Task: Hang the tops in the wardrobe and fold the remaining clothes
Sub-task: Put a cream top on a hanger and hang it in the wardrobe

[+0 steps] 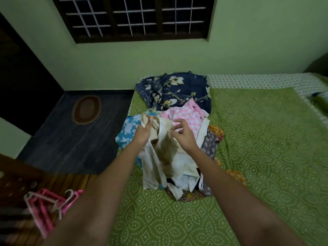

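A cream and tan top (168, 157) hangs lifted above a pile of clothes on the bed. My left hand (142, 133) is shut on its upper edge, raised at the left. My right hand (182, 134) pinches the same top's fabric a little to the right. Under it lie a pink checked garment (188, 112), a blue floral garment (127, 130), a navy floral garment (177, 91) and grey and orange printed clothes (211, 141). Pink and white hangers (48, 206) lie at the lower left on a wooden surface.
The bed has a green patterned sheet (266, 148) spreading right and toward me. Dark floor with an oval brown mat (86, 109) lies to the left. A green wall with a barred window (134, 18) stands behind the bed. A dark doorway (21, 77) is at far left.
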A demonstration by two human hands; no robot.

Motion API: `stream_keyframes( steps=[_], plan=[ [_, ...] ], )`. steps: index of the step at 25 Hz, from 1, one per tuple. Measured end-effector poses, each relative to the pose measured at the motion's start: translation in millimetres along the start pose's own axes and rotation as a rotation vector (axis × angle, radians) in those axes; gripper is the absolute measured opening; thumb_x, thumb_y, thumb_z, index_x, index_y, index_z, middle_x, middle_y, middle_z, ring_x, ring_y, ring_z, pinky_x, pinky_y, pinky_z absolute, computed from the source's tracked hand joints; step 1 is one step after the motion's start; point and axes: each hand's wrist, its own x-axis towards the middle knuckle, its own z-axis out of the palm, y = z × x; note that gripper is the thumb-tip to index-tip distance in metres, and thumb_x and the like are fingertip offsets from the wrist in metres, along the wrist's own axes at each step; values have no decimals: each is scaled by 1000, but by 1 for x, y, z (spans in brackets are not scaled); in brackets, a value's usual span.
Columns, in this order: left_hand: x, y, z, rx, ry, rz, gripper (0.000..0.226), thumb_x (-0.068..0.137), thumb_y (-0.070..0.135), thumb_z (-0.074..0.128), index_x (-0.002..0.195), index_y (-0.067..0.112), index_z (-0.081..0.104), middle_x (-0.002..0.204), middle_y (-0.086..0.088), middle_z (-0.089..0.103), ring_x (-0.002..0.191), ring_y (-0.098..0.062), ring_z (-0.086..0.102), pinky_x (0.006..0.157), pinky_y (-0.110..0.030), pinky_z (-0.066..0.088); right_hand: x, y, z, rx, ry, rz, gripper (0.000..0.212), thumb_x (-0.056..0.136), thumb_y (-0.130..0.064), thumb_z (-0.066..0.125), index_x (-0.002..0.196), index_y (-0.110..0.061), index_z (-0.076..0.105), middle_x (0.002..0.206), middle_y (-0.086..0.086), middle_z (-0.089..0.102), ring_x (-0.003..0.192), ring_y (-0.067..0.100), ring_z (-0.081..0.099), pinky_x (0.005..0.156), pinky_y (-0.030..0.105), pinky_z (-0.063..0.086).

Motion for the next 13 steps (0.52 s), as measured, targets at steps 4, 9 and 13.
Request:
stream_keyframes(
  steps=[4, 9, 13],
  plan=[
    [-67, 26, -35, 106, -46, 222, 68, 93, 60, 40, 120, 1, 60, 97, -6, 62, 109, -25, 57, 86, -32, 41, -35, -44, 6, -37, -188, -32, 50, 88, -38, 64, 132, -21, 47, 123, 1, 49, 110, 13, 49, 88, 26, 42],
    [-142, 49, -84, 162, -189, 490, 44, 97, 49, 44, 92, 20, 77, 83, 5, 74, 84, -10, 68, 80, -19, 47, -94, -107, 24, -197, -200, -71, 25, 83, -20, 53, 105, -17, 66, 98, 7, 66, 91, 24, 61, 75, 28, 48],
    [-195, 38, -125, 150, 0, 596, 48, 92, 36, 59, 51, 21, 41, 49, 7, 37, 47, -13, 37, 52, -30, 26, -143, -109, 14, -780, -94, -11, 27, 89, -4, 47, 110, -4, 63, 114, 19, 64, 105, 32, 60, 75, 29, 43]
  ],
)
